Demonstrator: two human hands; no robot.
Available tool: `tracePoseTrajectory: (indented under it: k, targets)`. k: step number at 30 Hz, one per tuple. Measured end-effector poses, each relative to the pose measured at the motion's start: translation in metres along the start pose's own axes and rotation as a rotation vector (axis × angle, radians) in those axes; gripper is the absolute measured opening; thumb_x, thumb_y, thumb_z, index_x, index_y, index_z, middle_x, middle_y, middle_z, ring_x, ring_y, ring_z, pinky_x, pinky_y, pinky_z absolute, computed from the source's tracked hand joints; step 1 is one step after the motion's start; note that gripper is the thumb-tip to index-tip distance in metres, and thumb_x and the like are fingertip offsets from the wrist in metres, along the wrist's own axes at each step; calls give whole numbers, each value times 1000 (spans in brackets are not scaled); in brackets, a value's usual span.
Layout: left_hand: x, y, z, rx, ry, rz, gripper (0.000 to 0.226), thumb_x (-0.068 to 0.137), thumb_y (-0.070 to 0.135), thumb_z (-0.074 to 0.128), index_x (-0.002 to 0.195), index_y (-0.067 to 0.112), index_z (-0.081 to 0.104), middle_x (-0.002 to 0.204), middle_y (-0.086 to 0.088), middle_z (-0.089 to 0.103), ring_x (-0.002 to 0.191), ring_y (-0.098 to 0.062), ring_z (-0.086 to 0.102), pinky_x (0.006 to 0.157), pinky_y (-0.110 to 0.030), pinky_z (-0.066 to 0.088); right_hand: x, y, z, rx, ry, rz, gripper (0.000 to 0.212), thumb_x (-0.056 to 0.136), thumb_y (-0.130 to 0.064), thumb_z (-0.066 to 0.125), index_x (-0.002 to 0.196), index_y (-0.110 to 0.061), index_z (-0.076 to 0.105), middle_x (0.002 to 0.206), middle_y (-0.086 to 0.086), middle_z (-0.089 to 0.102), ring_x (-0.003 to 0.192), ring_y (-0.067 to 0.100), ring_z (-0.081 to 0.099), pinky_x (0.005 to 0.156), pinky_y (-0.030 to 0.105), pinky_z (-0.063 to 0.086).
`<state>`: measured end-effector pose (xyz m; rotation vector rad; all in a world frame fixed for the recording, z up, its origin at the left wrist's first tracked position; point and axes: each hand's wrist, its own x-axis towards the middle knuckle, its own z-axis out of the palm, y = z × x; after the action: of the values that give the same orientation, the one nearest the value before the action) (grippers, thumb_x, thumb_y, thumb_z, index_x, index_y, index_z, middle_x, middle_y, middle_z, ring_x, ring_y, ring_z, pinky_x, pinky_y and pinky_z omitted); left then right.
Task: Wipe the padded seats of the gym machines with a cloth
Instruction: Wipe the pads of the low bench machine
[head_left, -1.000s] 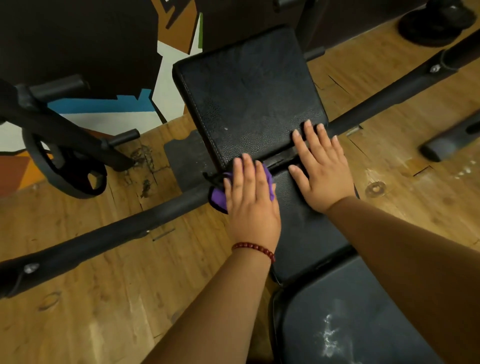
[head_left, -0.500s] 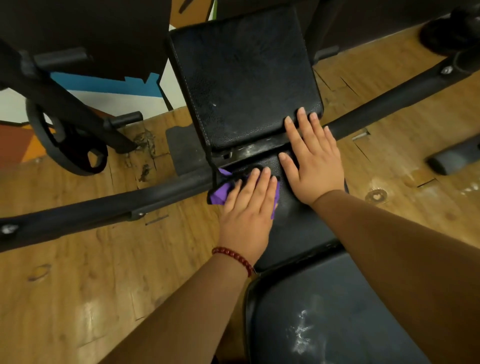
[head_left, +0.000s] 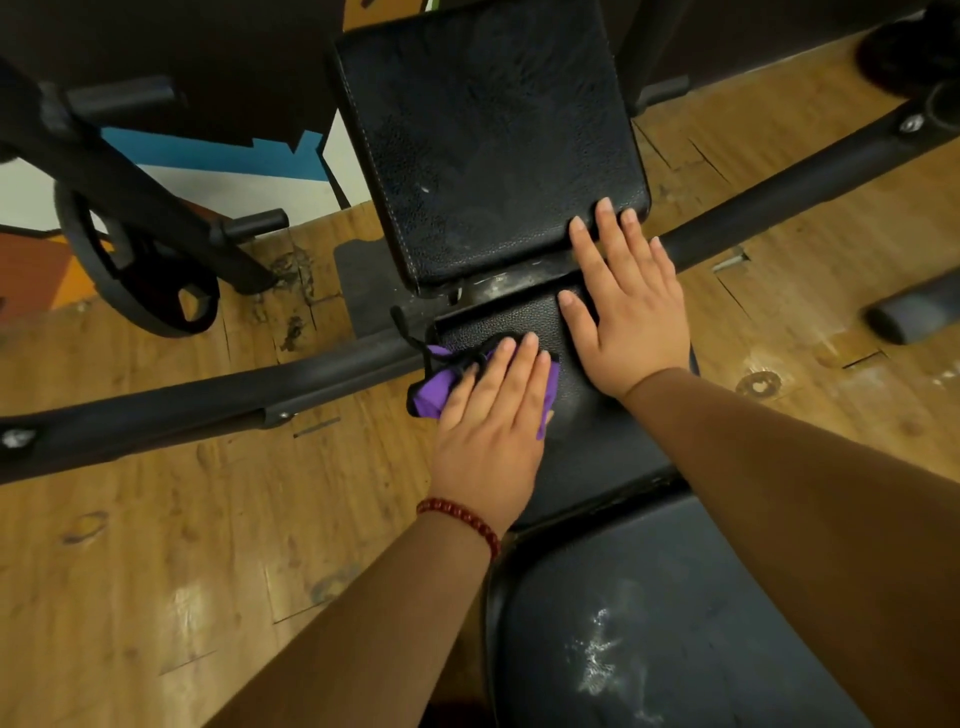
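Cloth (head_left: 430, 393), purple, frame centre, on left edge of middle seat pad (head_left: 511, 322); our left hand (head_left: 491, 421) presses it flat, fingers (head_left: 524, 361) straight, together. Right of it, our right hand (head_left: 631, 312) flat, fingers spread, bridging onto upper pad (head_left: 488, 135).

Setting: gym, weights area. Evidence: a black, leather-grain bench in three padded sections, namely a raised back pad (head_left: 488, 140), a middle seat pad (head_left: 587, 447) and a near pad (head_left: 701, 623) (its cover scuffed white). A long black frame tube (head_left: 156, 410) crosses beneath the bench. A black weight plate (head_left: 135, 291) sits against a dark steel rack (head_left: 130, 176) at left, with a bare stub peg (head_left: 254, 223) beside it, and a foam-sleeved roller (head_left: 914, 309) lies at right. Floor (head_left: 156, 571): worn wooden planks, chipped and stained near the rack. Wall (head_left: 218, 156): painted in blocks of blue, white and orange.
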<state>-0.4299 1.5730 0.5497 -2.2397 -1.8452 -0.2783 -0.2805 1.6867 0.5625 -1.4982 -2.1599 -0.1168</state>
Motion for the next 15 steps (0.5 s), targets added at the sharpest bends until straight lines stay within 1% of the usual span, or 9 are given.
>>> tracePoseTrajectory:
  k: [2,4,5,7,12,15]
  targets:
    - [17,-1,-6,2,-1,-41,54,97,29,35,148,13,35,156,-3,32,144,-19,28,116,-36,14,0,0,0,3,5,0,57,100,-43,32,152,-17,30,159,9,23,147,27,19,119,41,15]
    - [37,-2,-9,-15,-25,-113,60,95,30,38,152,14,25,159,-2,23,147,-18,19,118,-37,9,0,0,0,0,-4,2,58,100,-43,31,152,-18,29,159,9,22,148,26,18,119,41,14]
    - [44,-1,-9,-16,-23,-150,61,95,30,38,152,14,23,160,-2,22,147,-19,18,118,-37,9,0,0,0,-1,-9,3,58,100,-44,31,152,-18,29,160,9,21,148,26,18,119,41,14]
    - [44,3,-6,-3,-7,-179,61,94,30,40,151,13,26,159,-3,25,146,-20,21,118,-38,10,0,1,0,0,-13,2,58,100,-44,30,152,-18,28,160,8,21,148,26,17,119,41,14]
    - [-1,13,1,-7,-35,-32,53,98,30,35,148,13,36,156,-4,33,144,-20,28,116,-38,16,0,1,0,7,-3,-3,57,100,-42,31,152,-17,30,159,9,22,148,27,18,119,42,14]
    - [18,9,-3,-4,-10,-57,54,97,33,29,147,14,38,155,-3,34,143,-19,29,115,-37,16,0,1,0,8,0,-2,57,100,-42,32,152,-18,30,159,9,22,147,26,18,119,40,14]
